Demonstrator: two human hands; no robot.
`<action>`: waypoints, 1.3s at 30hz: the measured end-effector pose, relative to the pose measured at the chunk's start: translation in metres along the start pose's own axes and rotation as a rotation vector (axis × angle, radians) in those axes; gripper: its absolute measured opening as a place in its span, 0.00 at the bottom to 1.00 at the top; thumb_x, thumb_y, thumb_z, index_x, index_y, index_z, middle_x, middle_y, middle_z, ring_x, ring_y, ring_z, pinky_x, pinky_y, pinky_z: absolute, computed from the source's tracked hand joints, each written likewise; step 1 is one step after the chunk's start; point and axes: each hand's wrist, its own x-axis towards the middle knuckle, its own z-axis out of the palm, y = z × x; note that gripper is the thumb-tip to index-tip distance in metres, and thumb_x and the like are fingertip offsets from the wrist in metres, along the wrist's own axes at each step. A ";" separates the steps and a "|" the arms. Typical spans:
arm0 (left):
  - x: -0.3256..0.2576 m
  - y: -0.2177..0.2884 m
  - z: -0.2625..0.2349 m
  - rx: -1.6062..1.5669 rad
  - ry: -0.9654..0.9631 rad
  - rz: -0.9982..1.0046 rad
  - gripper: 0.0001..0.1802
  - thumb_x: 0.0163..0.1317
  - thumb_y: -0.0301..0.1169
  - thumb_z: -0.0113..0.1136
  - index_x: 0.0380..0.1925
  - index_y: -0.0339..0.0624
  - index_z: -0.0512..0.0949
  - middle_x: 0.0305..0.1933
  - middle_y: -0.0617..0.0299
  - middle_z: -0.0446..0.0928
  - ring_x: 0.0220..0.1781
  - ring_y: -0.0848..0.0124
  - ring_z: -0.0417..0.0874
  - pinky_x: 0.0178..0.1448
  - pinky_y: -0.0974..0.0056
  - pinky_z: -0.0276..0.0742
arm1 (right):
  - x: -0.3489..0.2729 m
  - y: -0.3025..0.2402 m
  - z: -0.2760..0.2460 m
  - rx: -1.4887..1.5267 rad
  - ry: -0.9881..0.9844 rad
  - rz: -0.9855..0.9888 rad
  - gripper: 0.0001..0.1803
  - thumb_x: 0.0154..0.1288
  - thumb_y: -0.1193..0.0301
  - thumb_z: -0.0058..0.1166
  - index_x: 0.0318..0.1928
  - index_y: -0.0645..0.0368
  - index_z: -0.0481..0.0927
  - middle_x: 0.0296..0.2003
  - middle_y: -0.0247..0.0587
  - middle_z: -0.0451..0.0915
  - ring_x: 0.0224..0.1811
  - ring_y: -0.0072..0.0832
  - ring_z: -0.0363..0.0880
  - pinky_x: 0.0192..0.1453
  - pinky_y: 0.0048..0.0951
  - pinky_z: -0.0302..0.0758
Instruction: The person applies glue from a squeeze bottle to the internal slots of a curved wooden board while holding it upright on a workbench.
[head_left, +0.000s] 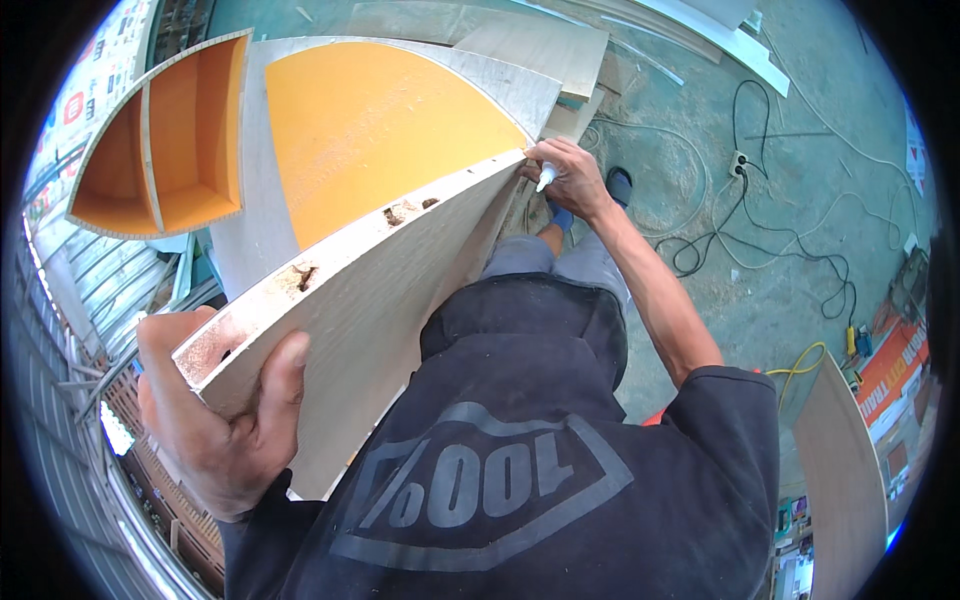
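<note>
Left hand [225, 440] clamps the pale board [400, 270] at its near-left end, thumb on the face. Right hand [577, 182] is closed around a white-tipped bottle [547, 177] beside its far-right corner. Long axis runs between the hands; orange panel [385, 125] lies beyond the pitted edge.

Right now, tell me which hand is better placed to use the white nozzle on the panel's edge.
Right, probably. The right hand holds the white nozzle beside the far end of the wooden panel; the left hand grips its near end.
</note>
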 end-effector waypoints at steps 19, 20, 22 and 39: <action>0.000 -0.003 -0.001 -0.125 -0.021 -0.099 0.22 0.57 0.29 0.77 0.44 0.31 0.74 0.33 0.50 0.80 0.32 0.53 0.86 0.38 0.56 0.77 | 0.008 -0.003 -0.017 -0.003 -0.141 0.011 0.15 0.56 0.79 0.62 0.45 0.54 0.85 0.38 0.37 0.86 0.43 0.39 0.84 0.50 0.37 0.81; 0.000 -0.004 0.000 -0.139 -0.016 -0.113 0.22 0.57 0.29 0.77 0.44 0.31 0.74 0.33 0.50 0.80 0.32 0.53 0.86 0.38 0.57 0.77 | 0.008 -0.002 -0.019 0.004 -0.146 0.004 0.11 0.60 0.77 0.63 0.44 0.54 0.85 0.38 0.37 0.86 0.43 0.39 0.84 0.49 0.38 0.81; 0.001 -0.002 -0.003 -0.082 -0.035 -0.100 0.23 0.57 0.30 0.77 0.44 0.31 0.74 0.33 0.51 0.80 0.32 0.53 0.85 0.39 0.56 0.76 | 0.007 -0.002 -0.019 0.079 -0.119 0.027 0.06 0.65 0.75 0.63 0.42 0.54 0.84 0.37 0.37 0.85 0.42 0.37 0.84 0.48 0.38 0.81; -0.003 -0.007 -0.004 -0.020 -0.048 -0.076 0.26 0.56 0.32 0.78 0.46 0.31 0.74 0.35 0.50 0.79 0.34 0.54 0.84 0.42 0.54 0.75 | -0.071 -0.044 0.005 0.285 -0.141 0.347 0.14 0.74 0.77 0.51 0.57 0.61 0.69 0.34 0.53 0.79 0.36 0.50 0.83 0.43 0.44 0.78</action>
